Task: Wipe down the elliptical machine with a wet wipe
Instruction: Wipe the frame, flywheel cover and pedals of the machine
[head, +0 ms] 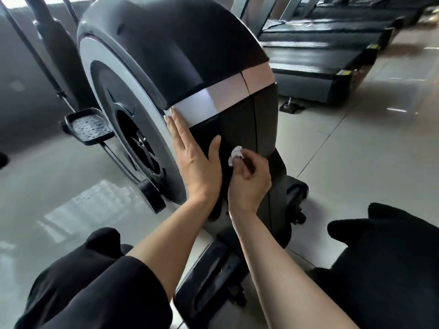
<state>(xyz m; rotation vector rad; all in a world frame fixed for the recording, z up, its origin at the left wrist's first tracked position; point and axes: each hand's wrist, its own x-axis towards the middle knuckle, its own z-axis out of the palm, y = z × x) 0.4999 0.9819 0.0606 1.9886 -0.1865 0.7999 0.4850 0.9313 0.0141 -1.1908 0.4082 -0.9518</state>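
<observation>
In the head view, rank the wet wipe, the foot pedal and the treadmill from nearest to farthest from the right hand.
1. wet wipe: pinched in the right hand itself, against the dark housing.
2. foot pedal: off to the left, beyond the left hand and the flywheel cover.
3. treadmill: upper right, across the floor.

My left hand (194,162) and my right hand (247,184) were both bare, with no gloves, rings or watch that I could see. My fingernails on the left were pale and a little long. Both forearms were uncovered from the wrist up past the middle. A loose black sleeve (133,276) ended near my left elbow, its hem wide and soft. My legs were in black trousers (389,269), matte and plain, with no markings visible.
</observation>
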